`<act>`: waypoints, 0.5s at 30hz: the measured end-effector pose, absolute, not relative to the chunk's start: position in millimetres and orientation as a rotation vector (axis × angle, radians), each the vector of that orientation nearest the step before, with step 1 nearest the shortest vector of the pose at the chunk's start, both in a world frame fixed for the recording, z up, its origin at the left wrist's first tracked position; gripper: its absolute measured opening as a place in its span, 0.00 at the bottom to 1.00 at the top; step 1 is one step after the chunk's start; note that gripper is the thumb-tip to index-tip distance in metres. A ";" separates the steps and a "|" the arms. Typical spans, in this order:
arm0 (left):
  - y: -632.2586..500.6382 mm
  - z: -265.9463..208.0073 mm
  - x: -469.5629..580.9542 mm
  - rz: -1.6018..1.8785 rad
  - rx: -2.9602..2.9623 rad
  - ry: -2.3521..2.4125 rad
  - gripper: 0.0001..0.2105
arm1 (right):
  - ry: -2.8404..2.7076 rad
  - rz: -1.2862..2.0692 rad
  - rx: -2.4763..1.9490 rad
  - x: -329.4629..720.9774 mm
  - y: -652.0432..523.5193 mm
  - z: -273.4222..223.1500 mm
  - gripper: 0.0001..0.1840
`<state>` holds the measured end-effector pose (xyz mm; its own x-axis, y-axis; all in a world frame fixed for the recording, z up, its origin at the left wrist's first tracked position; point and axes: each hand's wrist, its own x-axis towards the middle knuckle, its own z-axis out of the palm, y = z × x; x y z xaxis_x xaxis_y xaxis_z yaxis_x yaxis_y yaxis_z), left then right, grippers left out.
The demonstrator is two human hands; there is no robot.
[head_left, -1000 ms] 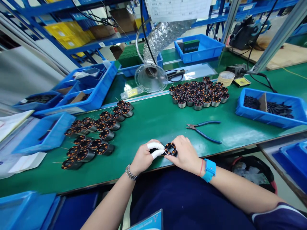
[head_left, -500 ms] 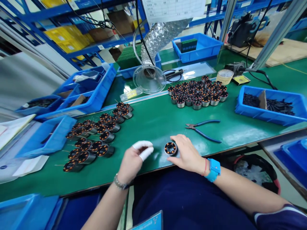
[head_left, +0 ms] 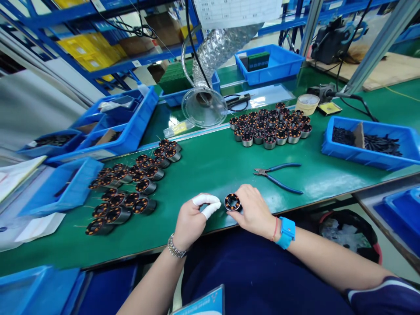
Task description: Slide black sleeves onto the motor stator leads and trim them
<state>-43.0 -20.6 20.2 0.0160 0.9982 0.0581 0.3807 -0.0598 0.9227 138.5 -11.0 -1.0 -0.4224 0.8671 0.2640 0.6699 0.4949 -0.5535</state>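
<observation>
My right hand (head_left: 254, 206) grips a motor stator (head_left: 232, 202), a dark ring with copper windings, near the front edge of the green bench. My left hand (head_left: 196, 217) is just left of it, white finger covers on thumb and forefinger. Those two tips meet in a pinch beside the stator's rim; anything between them is too small to make out. Blue-handled cutting pliers (head_left: 278, 177) lie with jaws apart beyond my right hand. One group of stators (head_left: 144, 205) with thin wire ends sits to the left, and another group (head_left: 269, 141) stands packed together farther back.
A blue bin (head_left: 370, 153) of black pieces stands at the right. More blue bins (head_left: 131, 131) line the left side. A clear fume hood (head_left: 204, 109) on a foil duct hangs at the back, near a tape roll (head_left: 307, 104) and a cabled tool (head_left: 239, 102).
My left hand has moved right, its pinched fingertips now close to the stator. My right fingers have closed around the stator, which has tilted slightly.
</observation>
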 end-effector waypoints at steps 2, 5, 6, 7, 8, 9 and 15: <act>-14.8 29.8 -52.6 1.212 1.421 1.488 0.03 | -2.205 0.463 -1.289 137.1 -11.4 -2.5 0.15; -8.1 42.9 -67.1 1.595 1.209 1.441 0.05 | -2.182 0.426 -1.304 135.7 -11.8 -5.7 0.15; -8.4 44.7 -68.9 1.658 1.161 1.427 0.05 | -2.173 0.414 -1.307 135.3 -12.0 -6.7 0.15; -10.5 44.3 -68.3 1.655 1.126 1.434 0.06 | -2.163 0.404 -1.312 134.9 -12.5 -7.5 0.15; -14.2 41.6 -64.9 1.594 1.107 1.457 0.07 | -2.153 0.401 -1.321 134.6 -13.3 -7.9 0.16; -19.3 36.7 -59.0 1.487 1.100 1.492 0.09 | -2.144 0.409 -1.327 134.6 -14.3 -7.7 0.17; -40.2 1.8 -13.1 1.018 1.368 1.470 0.30 | -2.179 0.419 -1.205 159.2 -13.7 3.5 0.25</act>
<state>-13.1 -40.2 1.8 -0.0279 0.9978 -0.0595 0.2949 0.0651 0.9533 159.2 -13.7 3.5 -0.4026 0.8438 0.3550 0.6518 0.5365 -0.5361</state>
